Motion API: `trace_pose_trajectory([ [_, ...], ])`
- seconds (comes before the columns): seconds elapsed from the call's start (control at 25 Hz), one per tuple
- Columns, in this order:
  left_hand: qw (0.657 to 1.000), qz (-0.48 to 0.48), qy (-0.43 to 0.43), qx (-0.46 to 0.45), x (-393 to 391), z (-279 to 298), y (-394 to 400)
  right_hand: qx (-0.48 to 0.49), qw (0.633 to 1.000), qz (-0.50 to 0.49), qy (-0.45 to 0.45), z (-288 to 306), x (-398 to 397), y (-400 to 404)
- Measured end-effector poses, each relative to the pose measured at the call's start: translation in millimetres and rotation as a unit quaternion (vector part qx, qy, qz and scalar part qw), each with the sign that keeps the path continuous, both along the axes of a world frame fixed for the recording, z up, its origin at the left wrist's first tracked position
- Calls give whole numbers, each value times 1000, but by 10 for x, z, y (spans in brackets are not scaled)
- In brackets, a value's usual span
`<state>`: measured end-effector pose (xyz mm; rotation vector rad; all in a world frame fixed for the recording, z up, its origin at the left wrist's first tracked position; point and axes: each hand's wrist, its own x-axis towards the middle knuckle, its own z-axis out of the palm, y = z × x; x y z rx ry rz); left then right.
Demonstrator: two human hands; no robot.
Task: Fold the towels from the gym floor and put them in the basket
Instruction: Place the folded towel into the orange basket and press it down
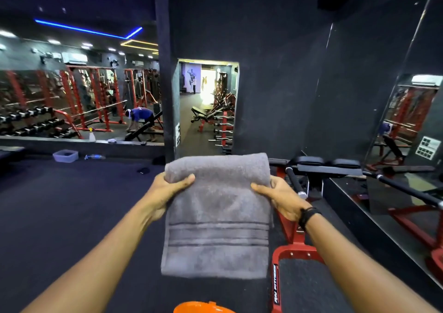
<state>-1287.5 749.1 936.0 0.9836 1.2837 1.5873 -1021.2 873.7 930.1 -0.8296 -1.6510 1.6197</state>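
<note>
**One towel in the air, and that fold could slip**

So right now there's one grey terry-cloth towel with darker woven stripes (217,216) held up in front of the body, doubled over at the top, striped end hanging below the fingers. The left hand (167,188) pinches the left edge just under the fold, thumb across the front and fingers tucked behind. The right hand (279,196) does the same on the right edge. Both are clamped on the cloth, neither is loose.

What could go wrong, my guess: the grip is only at the two edges near the top, so the middle between the thumbs has nothing holding it. If either pinch loosens, the back layer could slide down and the fold opens. The hanging end could also swing into the red steel bench frame with black padding (297,252) just below the right hand.

Count: one towel, two hands, one orange plastic rim (203,308) right under the hanging end. It's probably the basket, can't tell for sure. One pale plastic tub (65,155) sits well beyond the left fingers.
</note>
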Motion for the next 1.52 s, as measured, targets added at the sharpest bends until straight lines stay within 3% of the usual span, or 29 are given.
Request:
trace_pose_trajectory([
  [0.04, 1000, -19, -2, -18, -8, -41, -18, -35, 999, -10, 17, -30, -11, 11],
  [0.16, 985, -88, 76, -125, 58, -370, -140, -88, 994, -33, -48, -226, -36, -62],
  [0.24, 994, -48, -9, -98, 166, -556, -121, -138, 990, -26, -33, -313, -19, -72],
  [0.32, 986, 13, -140, -90, 201, -588, -42, -139, 984, 88, -68, -334, 54, -65],
  [0.36, 977, 17, -190, -96, 189, -552, -38, -125, 975, 142, -116, -361, 100, -57],
  [0.44, 968, -43, -225, -99, 118, -493, -84, -129, 972, 139, -141, -456, 110, -18],
  [0.52, 978, -129, -112, -117, 88, -519, -169, -112, 988, 57, -91, -529, 86, 15],
  [0.6, 988, -107, -14, -114, 75, -575, -166, -90, 994, 31, -56, -484, 116, 15],
  [0.68, 996, -30, -6, -80, 61, -563, -140, -82, 994, 69, -32, -428, 187, 26],
  [0.76, 997, -30, -25, -62, -1, -544, -99, -76, 991, 109, -36, -400, 198, 21],
  [0.84, 994, -90, 23, -62, -32, -555, -103, 0, 985, 114, -129, -405, 155, 11],
  [0.92, 978, -128, 132, -96, -22, -554, -131, 106, 961, 79, -243, -437, 138, 33],
  [1.0, 957, -85, 249, -120, -4, -571, -107, 218, 916, 42, -334, -479, 150, 107],
  [1.08, 933, -36, 342, -102, -1, -561, -94, 268, 895, 5, -356, -436, 157, 117],
  [1.2, 884, 23, 457, -93, -157, -516, -63, 301, 902, -15, -308, -256, 184, 115],
  [1.24, 904, 8, 420, -80, -176, -471, -87, 267, 926, -12, -267, -191, 207, 104],
  [1.36, 976, -60, 204, -37, -90, -357, -169, 76, 993, 32, -88, -158, 235, 38],
  [1.52, 971, -58, 210, -96, -84, -356, -129, 84, 995, 14, -60, -136, 164, 45],
])
